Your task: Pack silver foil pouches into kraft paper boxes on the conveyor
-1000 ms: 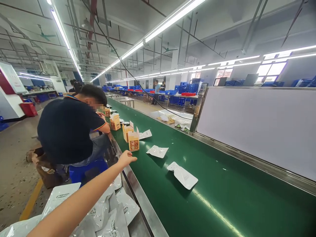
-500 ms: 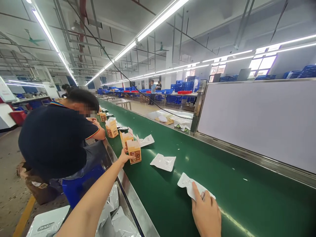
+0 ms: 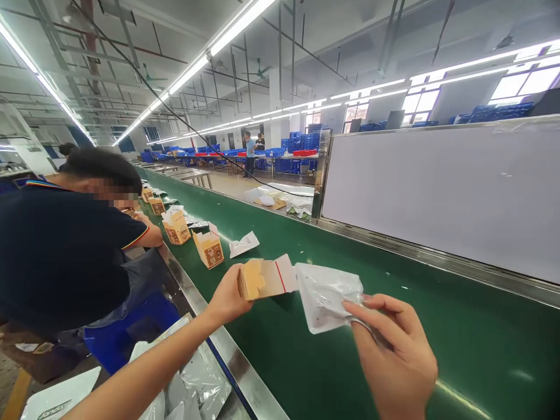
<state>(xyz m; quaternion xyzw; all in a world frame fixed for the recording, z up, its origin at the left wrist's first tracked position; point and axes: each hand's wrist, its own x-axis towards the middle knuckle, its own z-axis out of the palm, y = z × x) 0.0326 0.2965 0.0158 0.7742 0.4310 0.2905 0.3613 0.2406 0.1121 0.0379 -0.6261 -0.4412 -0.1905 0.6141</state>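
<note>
L hand [image 3: 228, 297] w/ box [image 3: 266, 279]; R hand [image 3: 400, 347], pouch [image 3: 326, 291]

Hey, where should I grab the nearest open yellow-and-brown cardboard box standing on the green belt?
I'd grip the yellow-and-brown cardboard box low on two opposite side walls, coming from the near side. It stands upright with its top flaps open, so those would likely bend, while the lower walls look firmer. Bare, flat green belt shows on its near side.
</note>
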